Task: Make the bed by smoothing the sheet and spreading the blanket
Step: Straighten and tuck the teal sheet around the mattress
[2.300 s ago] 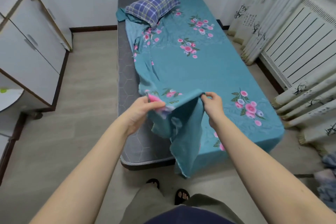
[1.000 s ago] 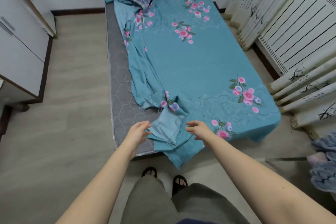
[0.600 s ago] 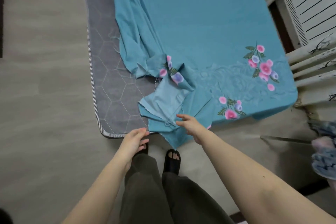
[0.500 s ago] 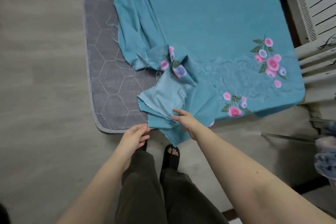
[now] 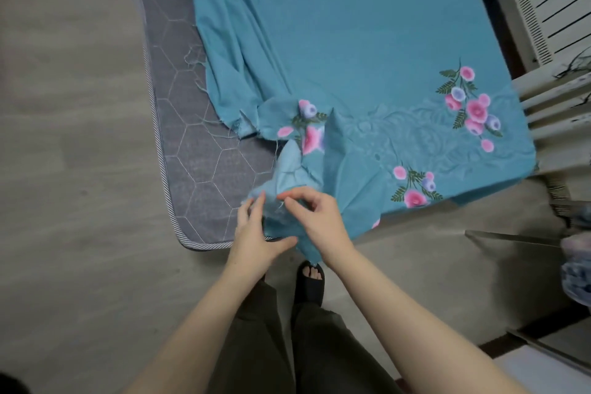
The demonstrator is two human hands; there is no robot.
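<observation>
A teal sheet with pink flowers (image 5: 367, 41) covers the right part of the bed and lies bunched along its left side. Its near corner (image 5: 287, 176) is crumpled and folded over, pale underside up, at the foot of the bed. My left hand (image 5: 256, 233) holds that corner from the left, fingers and thumb on either side of the cloth. My right hand (image 5: 315, 217) pinches the same corner from the right, fingers curled at its edge. The grey quilted mattress (image 5: 195, 150) lies bare on the left.
I stand at the foot of the bed, one sandalled foot (image 5: 309, 281) showing on the wood floor (image 5: 70, 169). A white radiator (image 5: 550, 0) and pale curtains (image 5: 556, 105) stand close to the bed's right side. A bluish bundle of cloth (image 5: 575, 272) sits at the right edge.
I dropped the raised sheet corner onto the bed's foot and looked down. Both hands then closed in on the crumpled corner and took hold of it.
</observation>
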